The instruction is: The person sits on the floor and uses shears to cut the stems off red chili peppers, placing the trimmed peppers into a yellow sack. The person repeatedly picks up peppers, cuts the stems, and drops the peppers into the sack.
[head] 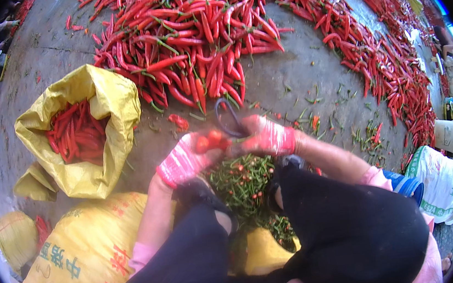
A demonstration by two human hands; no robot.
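Observation:
My left hand (188, 156), in a pink-and-white knit glove, is closed around a small bunch of red chili peppers (209, 141), their rounded ends facing me. My right hand (265, 135), gloved the same way, grips a tool with a dark looped handle (227, 116), apparently scissors; its working end is blurred and hidden. Both hands meet at the stem side of the bunch. Below them, between my feet, lies a heap of cut green stems (246, 187). Ahead of my hands a large pile of red chili peppers (195, 41) covers the concrete floor.
An open yellow woven sack (116, 99) holding chili peppers stands at left, behind a full printed yellow sack (97, 254). A long band of chili peppers (366, 52) curves along the right. A blue bucket (407, 184) and white sack (442, 183) sit at right. Stem scraps litter the floor.

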